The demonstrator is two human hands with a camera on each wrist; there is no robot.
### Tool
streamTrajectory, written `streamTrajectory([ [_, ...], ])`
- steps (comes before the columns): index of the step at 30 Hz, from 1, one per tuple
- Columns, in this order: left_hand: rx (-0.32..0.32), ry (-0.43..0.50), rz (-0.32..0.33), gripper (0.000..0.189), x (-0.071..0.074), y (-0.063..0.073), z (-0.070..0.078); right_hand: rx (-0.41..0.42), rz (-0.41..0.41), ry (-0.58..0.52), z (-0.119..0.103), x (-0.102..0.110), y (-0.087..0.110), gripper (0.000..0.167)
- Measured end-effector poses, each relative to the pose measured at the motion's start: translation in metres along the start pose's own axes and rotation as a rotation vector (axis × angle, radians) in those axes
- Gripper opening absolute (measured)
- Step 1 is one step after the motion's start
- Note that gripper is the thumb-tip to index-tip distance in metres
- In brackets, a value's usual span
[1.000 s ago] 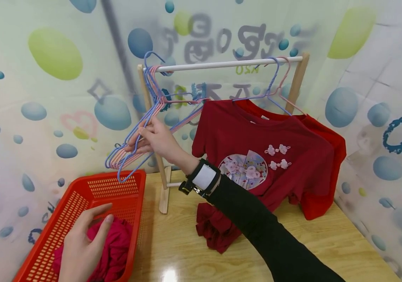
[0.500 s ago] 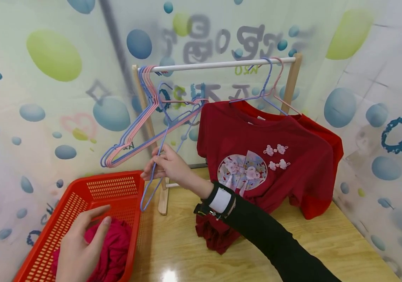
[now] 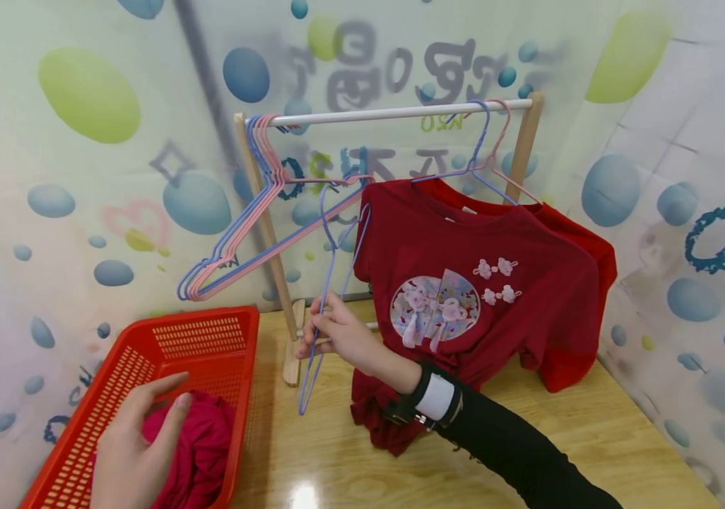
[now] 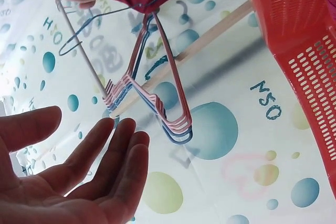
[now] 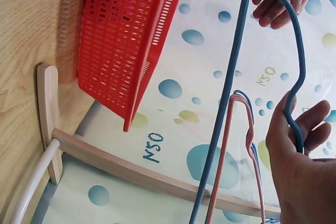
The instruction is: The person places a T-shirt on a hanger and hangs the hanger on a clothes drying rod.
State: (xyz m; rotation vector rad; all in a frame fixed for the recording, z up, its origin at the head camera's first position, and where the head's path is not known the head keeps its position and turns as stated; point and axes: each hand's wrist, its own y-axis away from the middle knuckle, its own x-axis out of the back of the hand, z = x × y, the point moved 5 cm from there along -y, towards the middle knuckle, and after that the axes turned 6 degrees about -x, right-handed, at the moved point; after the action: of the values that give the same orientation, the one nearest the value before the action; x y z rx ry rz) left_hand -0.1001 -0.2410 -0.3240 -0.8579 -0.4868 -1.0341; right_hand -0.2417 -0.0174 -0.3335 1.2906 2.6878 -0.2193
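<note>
Head view first: your right hand (image 3: 337, 336) pinched a blue hanger (image 3: 327, 297), off the rail (image 3: 401, 112), beside the red shirt (image 3: 477, 283); your left hand (image 3: 133, 452) lay slack-fingered on pink cloth (image 3: 200, 452) in the red basket (image 3: 210, 336). Left wrist view showed your fingers (image 4: 113, 166) spread, holding nothing. Right wrist view showed your thumb and fingers (image 5: 310, 129) curled round the hanger's wire.

Backdrop: pale printed sheeting (image 3: 83, 212) with blue and green bubbles and blurred grey lettering, enclosing three sides. Wooden counter (image 3: 591, 438), glossy; an overhead light glare shows near its front edge.
</note>
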Motion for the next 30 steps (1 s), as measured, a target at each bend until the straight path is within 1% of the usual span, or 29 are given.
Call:
streamTrajectory([
  [3, 0.018, 0.013, -0.015, 0.036, 0.001, 0.001, -0.001, -0.021, 0.016, 0.021, 0.003, 0.008, 0.008, 0.008],
  [9, 0.027, 0.026, -0.027, 0.037, 0.001, 0.0, -0.002, -0.033, 0.05, 0.037, 0.006, 0.029, 0.023, 0.007],
  [14, 0.032, 0.004, -0.031, 0.037, 0.001, 0.001, -0.006, -0.047, 0.055, 0.035, 0.009, 0.046, 0.036, 0.007],
  [18, 0.025, -0.022, -0.017, 0.036, 0.002, 0.001, -0.008, -0.073, 0.058, 0.057, 0.008, 0.058, 0.049, 0.007],
  [21, 0.007, -0.025, 0.001, 0.035, 0.003, 0.001, -0.007, -0.083, 0.06, 0.074, 0.007, 0.067, 0.059, 0.008],
  [26, -0.018, -0.036, 0.02, 0.034, 0.005, 0.001, -0.006, -0.078, 0.073, 0.14, 0.007, 0.082, 0.075, 0.009],
  [30, -0.026, -0.036, 0.022, 0.033, 0.006, 0.002, -0.006, -0.071, 0.088, 0.2, 0.01, 0.094, 0.087, 0.011],
])
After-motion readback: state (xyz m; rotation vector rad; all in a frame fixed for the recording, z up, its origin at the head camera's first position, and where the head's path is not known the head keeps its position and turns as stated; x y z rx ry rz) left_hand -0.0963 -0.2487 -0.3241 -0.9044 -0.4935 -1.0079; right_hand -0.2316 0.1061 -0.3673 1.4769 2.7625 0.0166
